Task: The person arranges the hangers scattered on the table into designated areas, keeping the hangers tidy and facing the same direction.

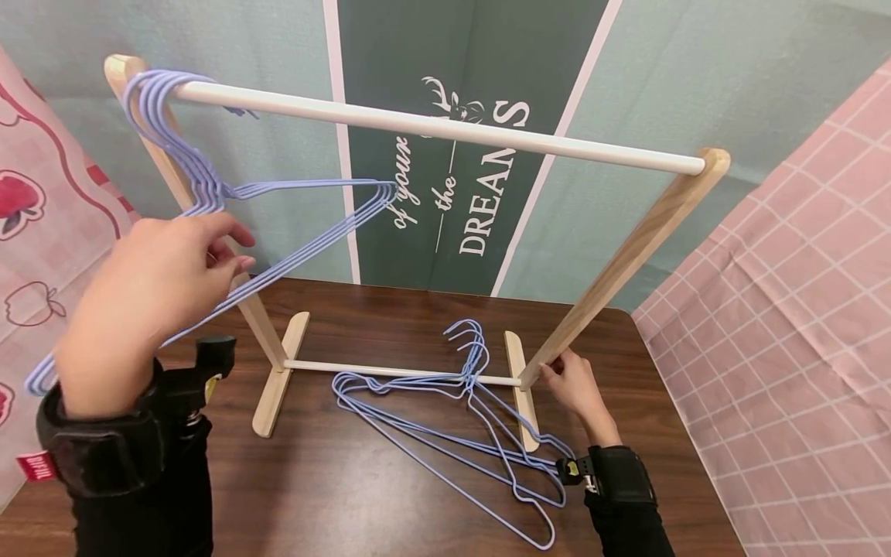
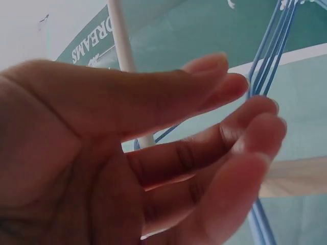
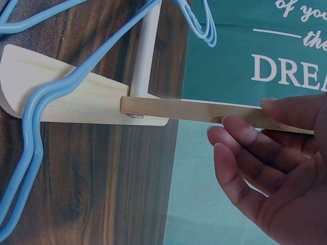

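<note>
A wooden clothes rack with a white top rail [image 1: 431, 124] stands on the table. Several blue hangers [image 1: 202, 178] hang bunched at the rail's left end. My left hand [image 1: 156, 278] is beside them, just below their necks. Its fingers are loosely bent, with a gap between thumb and fingers in the left wrist view, where the hanger wires [image 2: 273, 48] pass behind the fingertips. Low on the rack's right post [image 1: 623, 255], my right hand [image 1: 578, 387] pinches the wood between thumb and fingers. More blue hangers [image 1: 473, 360] lie in an overlapping pile across the lower white bar [image 1: 376, 370].
The rack's feet [image 1: 281, 387] rest on a dark brown wooden table [image 1: 278, 495]. Behind it hangs a green cloth [image 1: 578, 232] with printed lettering. Pink cloths [image 1: 800, 309] rise at both sides. The piled hangers reach close to my right wrist's strap.
</note>
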A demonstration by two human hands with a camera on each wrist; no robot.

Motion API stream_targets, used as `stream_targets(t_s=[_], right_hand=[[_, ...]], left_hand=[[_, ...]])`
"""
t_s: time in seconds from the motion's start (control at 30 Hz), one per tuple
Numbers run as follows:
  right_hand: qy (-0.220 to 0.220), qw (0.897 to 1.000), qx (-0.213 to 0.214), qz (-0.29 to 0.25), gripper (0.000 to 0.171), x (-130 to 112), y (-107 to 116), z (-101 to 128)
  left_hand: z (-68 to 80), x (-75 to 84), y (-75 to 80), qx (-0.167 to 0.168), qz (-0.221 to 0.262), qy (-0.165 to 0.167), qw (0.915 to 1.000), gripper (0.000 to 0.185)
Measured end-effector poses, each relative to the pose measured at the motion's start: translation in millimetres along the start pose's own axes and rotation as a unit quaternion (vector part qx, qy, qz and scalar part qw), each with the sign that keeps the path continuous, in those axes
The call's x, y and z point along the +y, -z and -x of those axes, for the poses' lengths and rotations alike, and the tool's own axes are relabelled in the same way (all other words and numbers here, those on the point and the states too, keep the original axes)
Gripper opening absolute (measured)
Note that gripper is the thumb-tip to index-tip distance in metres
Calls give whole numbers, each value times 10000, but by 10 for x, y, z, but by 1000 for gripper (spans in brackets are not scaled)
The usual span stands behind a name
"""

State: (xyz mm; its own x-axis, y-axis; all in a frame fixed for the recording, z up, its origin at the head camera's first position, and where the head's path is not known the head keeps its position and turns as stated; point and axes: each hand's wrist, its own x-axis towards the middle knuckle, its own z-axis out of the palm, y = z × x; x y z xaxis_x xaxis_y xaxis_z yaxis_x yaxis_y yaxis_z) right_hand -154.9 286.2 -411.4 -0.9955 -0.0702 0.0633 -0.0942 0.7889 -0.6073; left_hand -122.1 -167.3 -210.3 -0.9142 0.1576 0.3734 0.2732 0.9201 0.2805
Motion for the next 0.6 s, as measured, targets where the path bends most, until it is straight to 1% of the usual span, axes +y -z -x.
stream_targets(t_s=[0.2,0.27,0.33,0.4,0.6], right_hand=[[32,10000,42,-3,18,8,-9,-2],[54,10000,62,4,18,9,-12,0],[70,9999,77,7,19,8,-15,1],[84,9999,80,12,19,10,-16,2],[47,10000,69,18,19,12,-20,-5]], left_hand=[[26,113,-88,-163,53,-460,9988,12],[29,149,-115,-299,92,-542,9980,11],[41,188,-139,-442,139,-549,9974,10],[47,211,-164,-665,207,-478,9964,11],[72,233,-261,-1110,298,-345,9928,13]])
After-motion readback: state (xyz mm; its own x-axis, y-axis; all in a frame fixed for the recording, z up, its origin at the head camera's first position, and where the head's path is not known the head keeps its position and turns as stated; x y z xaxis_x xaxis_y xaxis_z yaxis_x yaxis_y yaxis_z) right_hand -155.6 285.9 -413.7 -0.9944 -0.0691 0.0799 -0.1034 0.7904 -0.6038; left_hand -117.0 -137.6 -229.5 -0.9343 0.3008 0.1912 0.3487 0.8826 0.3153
